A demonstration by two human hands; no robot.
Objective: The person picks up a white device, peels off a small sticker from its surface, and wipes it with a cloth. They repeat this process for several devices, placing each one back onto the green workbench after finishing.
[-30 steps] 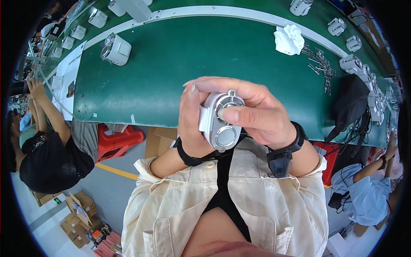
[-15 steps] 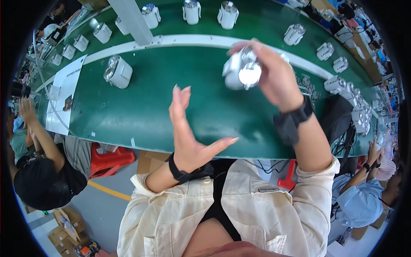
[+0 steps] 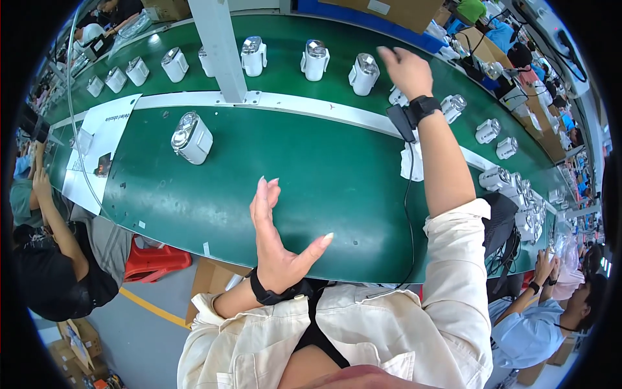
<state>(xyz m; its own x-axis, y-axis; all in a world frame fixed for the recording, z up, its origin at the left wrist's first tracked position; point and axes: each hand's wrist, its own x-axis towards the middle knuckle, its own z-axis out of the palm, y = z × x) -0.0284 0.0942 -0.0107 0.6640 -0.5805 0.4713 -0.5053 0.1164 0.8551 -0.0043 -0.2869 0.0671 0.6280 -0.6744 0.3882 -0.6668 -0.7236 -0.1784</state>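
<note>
Device point(image 3: 364, 76) stands beyond the rail point(image 3: 311, 107), near right hand point(image 3: 409, 72), whose grip I cannot tell; before the rail, left hand point(image 3: 277, 254) is spread wide.

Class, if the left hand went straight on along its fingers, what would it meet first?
The left hand would probably meet the white rail; depth is unclear, so it might pass above.

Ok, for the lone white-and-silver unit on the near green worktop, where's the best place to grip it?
I'd grip the unit around its white body, probably coming from the right with the spread left hand: the silver face points up and leftward, leaving the white side exposed, and bare worktop lies between.
</note>
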